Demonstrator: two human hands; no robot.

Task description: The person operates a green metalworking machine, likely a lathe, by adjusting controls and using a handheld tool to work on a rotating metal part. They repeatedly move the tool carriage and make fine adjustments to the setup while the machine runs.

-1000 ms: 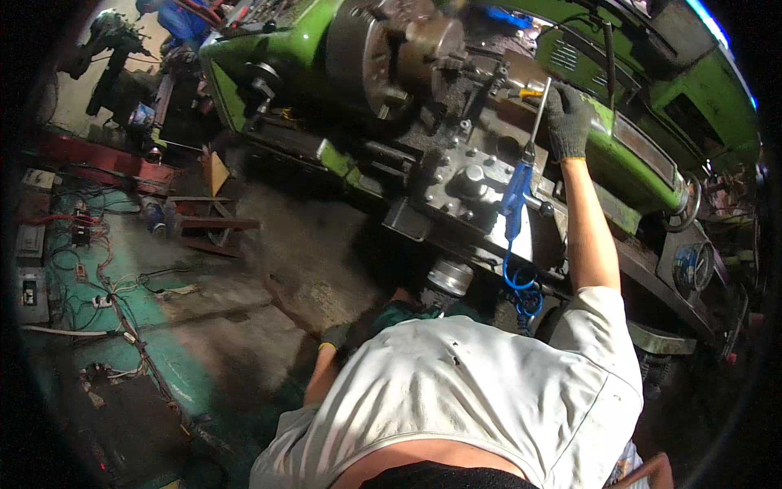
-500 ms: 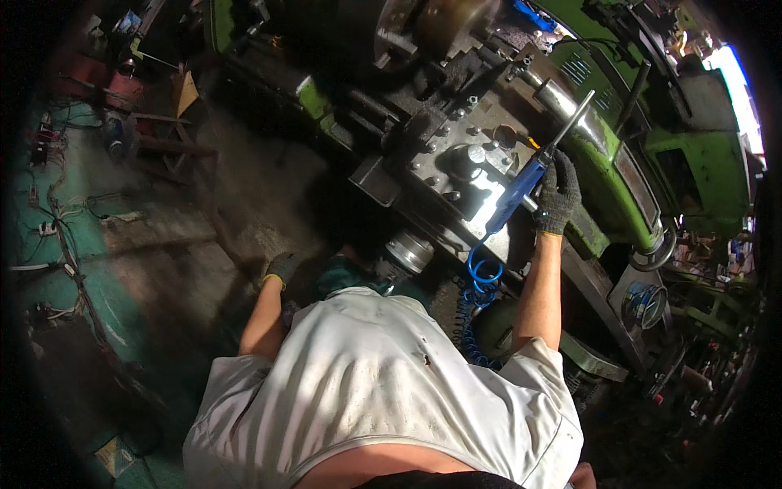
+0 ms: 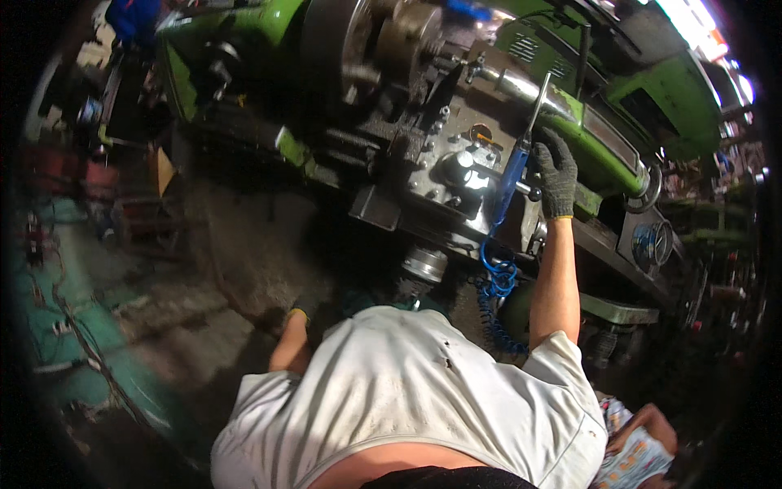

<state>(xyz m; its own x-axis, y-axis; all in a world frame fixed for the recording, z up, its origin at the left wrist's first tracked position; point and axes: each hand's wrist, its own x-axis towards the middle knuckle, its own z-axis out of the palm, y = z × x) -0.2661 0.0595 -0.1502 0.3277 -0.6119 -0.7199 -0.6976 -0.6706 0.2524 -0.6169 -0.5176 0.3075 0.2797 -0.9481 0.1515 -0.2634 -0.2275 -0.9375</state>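
My right hand, in a dark grey knitted glove, reaches over a green metal lathe. Its fingers are stretched out, alongside a blue air blow gun with a long thin metal nozzle. The blue body shows whole, with no finger wrapped over it; whether the fingertips touch its neck is unclear. Just left of the palm is a lever with a dark ball knob. My left hand hangs low beside my body, dark and mostly hidden, only a yellowish glove cuff showing clearly.
The bolted tool post stands left of the blow gun. A coiled blue hose hangs over the front edge. Beyond lies the green tailstock; a round metal handwheel juts toward me. Another person's arm shows at lower right.
The view has turned, shifting the lathe in the picture. My left hand has become more hidden. My right hand and the blow gun keep nearly the same places on the lathe.
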